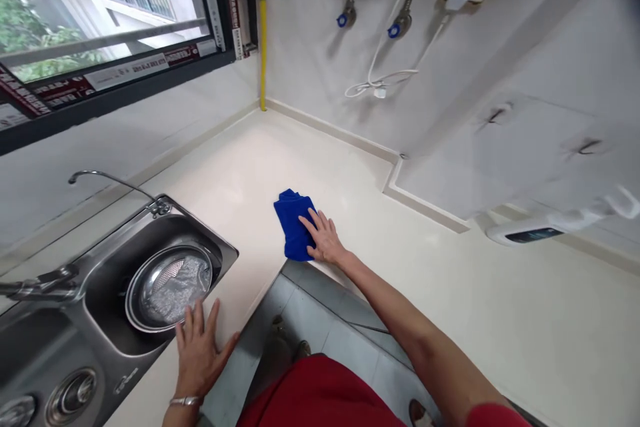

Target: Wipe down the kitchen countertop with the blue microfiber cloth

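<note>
A folded blue microfibre cloth (294, 224) lies on the cream countertop (260, 173). My right hand (325, 237) presses on the cloth's right side, its fingertips spread over the fabric. My left hand (200, 353) rests flat on the counter beside the stainless steel sink (107, 260), holding nothing, its fingers apart and a metal bracelet on the wrist. Those fingers are close to the sink's rim. Inside the basin sits a round metal strainer (167, 287), just beyond my left hand.
A curved faucet (115, 180) rises behind the sink, and gas stove knobs (70, 397) sit at the lower left. A yellow pipe (263, 47) runs down the wall corner. A white device (525, 232) lies at the right. Grey floor tiles (310, 320) show below the counter's edge.
</note>
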Demonstrator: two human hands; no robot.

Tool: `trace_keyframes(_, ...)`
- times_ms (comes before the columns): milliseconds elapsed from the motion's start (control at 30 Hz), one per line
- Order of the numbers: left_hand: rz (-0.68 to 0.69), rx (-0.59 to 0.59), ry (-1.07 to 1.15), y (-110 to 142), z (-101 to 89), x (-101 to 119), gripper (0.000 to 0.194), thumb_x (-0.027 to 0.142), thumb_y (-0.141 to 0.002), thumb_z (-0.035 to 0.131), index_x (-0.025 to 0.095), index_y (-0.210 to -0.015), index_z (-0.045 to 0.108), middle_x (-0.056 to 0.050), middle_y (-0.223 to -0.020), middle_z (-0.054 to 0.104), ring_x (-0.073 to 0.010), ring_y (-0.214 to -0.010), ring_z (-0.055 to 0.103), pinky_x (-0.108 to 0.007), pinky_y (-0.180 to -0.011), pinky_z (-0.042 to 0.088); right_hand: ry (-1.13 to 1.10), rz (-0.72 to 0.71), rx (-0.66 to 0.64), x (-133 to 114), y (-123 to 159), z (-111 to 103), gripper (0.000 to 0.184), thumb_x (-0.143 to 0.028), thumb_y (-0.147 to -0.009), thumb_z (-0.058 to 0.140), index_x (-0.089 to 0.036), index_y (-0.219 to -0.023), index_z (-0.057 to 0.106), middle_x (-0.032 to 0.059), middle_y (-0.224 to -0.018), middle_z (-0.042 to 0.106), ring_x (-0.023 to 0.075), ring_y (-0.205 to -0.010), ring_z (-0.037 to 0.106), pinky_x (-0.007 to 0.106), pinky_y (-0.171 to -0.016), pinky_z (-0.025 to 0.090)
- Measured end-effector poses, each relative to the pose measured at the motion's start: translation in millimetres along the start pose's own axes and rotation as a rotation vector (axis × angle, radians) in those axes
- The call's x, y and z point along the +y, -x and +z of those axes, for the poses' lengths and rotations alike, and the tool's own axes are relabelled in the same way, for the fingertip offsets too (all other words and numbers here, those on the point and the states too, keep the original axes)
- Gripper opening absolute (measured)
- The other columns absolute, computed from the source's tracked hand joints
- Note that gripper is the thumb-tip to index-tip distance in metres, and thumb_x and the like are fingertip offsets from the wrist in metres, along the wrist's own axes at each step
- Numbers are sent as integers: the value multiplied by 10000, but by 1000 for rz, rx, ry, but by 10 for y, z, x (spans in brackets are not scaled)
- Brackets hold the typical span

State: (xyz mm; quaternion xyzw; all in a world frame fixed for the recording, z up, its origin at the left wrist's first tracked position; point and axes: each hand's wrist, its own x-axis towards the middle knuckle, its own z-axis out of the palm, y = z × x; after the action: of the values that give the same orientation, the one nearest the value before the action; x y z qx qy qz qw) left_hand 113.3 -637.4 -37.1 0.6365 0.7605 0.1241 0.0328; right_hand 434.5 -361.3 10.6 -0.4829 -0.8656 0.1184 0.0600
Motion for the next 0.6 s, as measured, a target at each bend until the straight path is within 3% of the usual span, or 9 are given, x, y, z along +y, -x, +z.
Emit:
trace_keyframes(100,-104,6,-27,281,-82,-294,798,659,-904,401,162,-1528,383,-224,-1654,172,-402,-1546,49,-694,-1195,139,45,-39,-151,24,-374,-82,1086,-296,-688,689,-288,-1620,130,91,-1700,-44,434,-1527,10,689,-1164,175)
trace_keyframes(233,-144,-43,-55,623,-185,-541,829,697,-881,399,180,-1529,386,-205,-1663,152,-414,-1544,40,-698,-1190,136,74,-24,-246,-24,-528,-76,1020,-354,-712,679,-280,-1608,196,109,-1687,114,427,-1460,208,613,-1099,325)
trace_keyframes(433,-151,-116,-136,933,-329,-672,809,659,-860,488,216,-1530,388,-194,-1673,116,-429,-1541,31,-714,-1177,127,128,121,-51,-319,-276,113,649,-294,-823,563,-201,-1456,457,153,-1499,436,357,-1237,405,502,-957,433)
trace_keyframes(600,-161,-180,-225,1224,-394,-837,817,600,-818,561,222,-1524,399,-178,-1677,119,-426,-1535,86,-732,-1160,118,48,171,87,-268,156,241,475,-292,-856,551,-163,-1313,559,170,-1294,573,323,-1123,457,432,-895,452)
